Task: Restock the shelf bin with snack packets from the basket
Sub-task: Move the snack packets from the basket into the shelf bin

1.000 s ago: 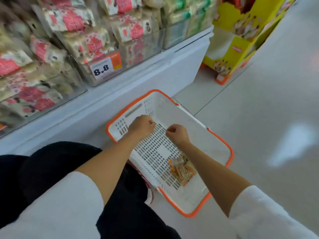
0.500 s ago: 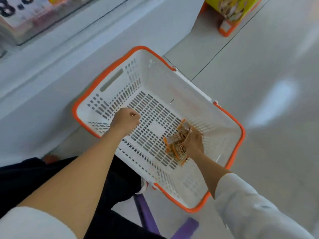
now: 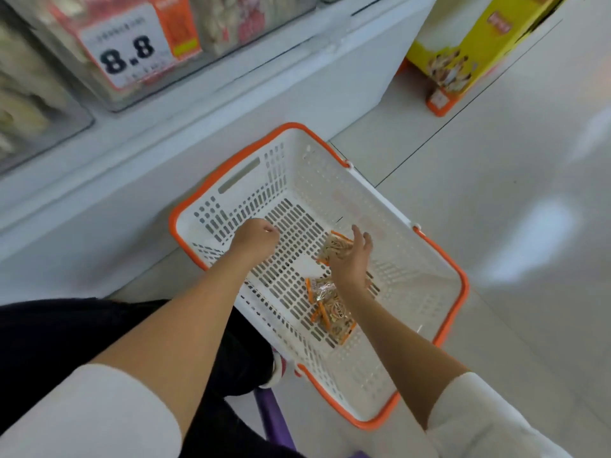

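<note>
Perforated matt white plastic basket (image 3: 330, 180) with orange rim, crinkly glossy film snack packets (image 3: 330, 309), polished floor (image 3: 529, 160)

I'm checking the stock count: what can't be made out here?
Head view:
1. Loose packets on the basket floor: they overlap and sit partly behind the right forearm, so the count is unclear.
2. Right hand at the raised packet: the hand hides the grip.
3. Left hand: curled fingers hide the palm.
4. Shelf bin: blurred, cut by the top edge.
</note>
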Demonstrator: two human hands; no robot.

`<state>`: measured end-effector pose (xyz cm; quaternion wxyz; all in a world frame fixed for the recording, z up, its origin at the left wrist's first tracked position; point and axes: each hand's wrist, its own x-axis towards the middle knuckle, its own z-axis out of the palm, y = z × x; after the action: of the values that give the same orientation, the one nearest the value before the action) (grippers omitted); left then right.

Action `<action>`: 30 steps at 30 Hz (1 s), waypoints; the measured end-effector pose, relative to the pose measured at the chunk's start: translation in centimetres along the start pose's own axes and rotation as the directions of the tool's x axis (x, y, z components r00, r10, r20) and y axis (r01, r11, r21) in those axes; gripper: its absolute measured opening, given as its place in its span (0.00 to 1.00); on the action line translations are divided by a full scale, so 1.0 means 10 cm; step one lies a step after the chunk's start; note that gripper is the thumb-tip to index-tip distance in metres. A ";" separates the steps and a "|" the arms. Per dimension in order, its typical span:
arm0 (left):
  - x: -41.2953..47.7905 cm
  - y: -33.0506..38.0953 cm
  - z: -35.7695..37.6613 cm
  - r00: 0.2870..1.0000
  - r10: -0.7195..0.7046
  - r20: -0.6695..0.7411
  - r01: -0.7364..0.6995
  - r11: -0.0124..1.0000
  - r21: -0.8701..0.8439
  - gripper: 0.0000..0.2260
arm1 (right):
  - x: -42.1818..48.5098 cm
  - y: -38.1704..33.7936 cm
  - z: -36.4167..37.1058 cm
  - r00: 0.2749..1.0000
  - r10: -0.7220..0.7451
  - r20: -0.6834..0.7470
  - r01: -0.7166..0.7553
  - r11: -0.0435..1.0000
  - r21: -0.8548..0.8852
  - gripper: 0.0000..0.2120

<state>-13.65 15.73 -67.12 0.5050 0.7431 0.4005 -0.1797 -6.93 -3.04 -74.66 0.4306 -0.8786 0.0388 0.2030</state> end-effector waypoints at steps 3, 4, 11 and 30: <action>-0.16 0.22 -0.24 0.998 -0.056 0.000 0.055 0.972 -0.228 0.11 | -0.21 -0.73 0.02 0.939 -0.343 0.027 0.339 0.936 0.091 0.37; -0.23 0.33 -0.34 0.997 -0.077 0.006 0.075 0.938 -0.339 0.13 | -0.29 -0.98 0.04 0.893 -0.450 0.034 0.444 0.890 0.104 0.36; -0.84 0.83 -1.27 0.973 0.231 -0.004 -0.199 0.829 -0.522 0.09 | -0.60 -2.28 -0.17 0.617 -0.786 -0.032 0.777 0.603 0.180 0.35; -2.89 1.29 -3.08 0.775 0.461 -0.433 -0.566 0.810 -0.150 0.12 | -1.67 -4.51 -0.95 0.455 -0.668 0.588 0.514 0.737 0.440 0.15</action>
<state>-25.65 29.17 -26.76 0.5453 0.7680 0.2900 0.1692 -8.18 16.04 -29.51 0.5381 -0.6360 -0.4207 0.3591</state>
